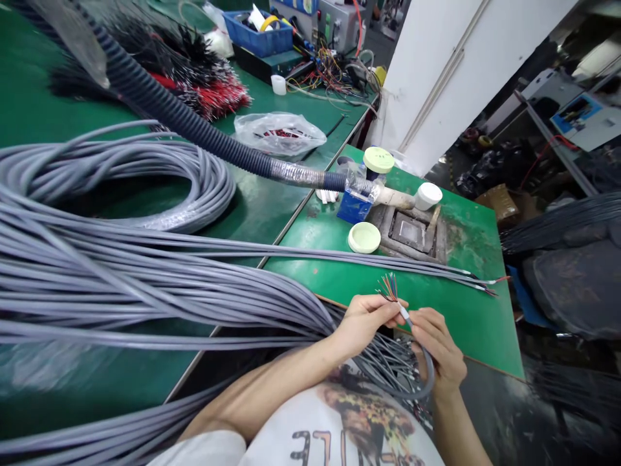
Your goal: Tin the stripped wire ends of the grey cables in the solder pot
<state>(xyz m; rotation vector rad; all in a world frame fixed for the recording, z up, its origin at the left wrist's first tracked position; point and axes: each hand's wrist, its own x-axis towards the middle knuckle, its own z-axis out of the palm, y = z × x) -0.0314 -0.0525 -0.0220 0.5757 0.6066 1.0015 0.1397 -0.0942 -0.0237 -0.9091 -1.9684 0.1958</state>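
Observation:
Both hands meet at the end of one grey cable (425, 372) in front of my chest. My left hand (363, 321) pinches the stripped end, where thin coloured wires (389, 285) fan out above the fingers. A white sleeve (403, 311) wraps the cable just below the wires. My right hand (439, 349) grips the grey jacket beneath that sleeve, and the cable bends down past the palm. Beyond my hands, a few grey cables with stripped ends (478, 282) lie across the green board (466, 323). A large bundle of grey cables (242, 291) runs in from the left.
A solder pot (412, 232) sits on the board beside a pale green dish (363, 237) and a white jar (427, 195). Above them hangs a ribbed hose (194, 126). Coiled cable (208, 188), a plastic bag (280, 134) and a blue bin (259, 35) occupy the table.

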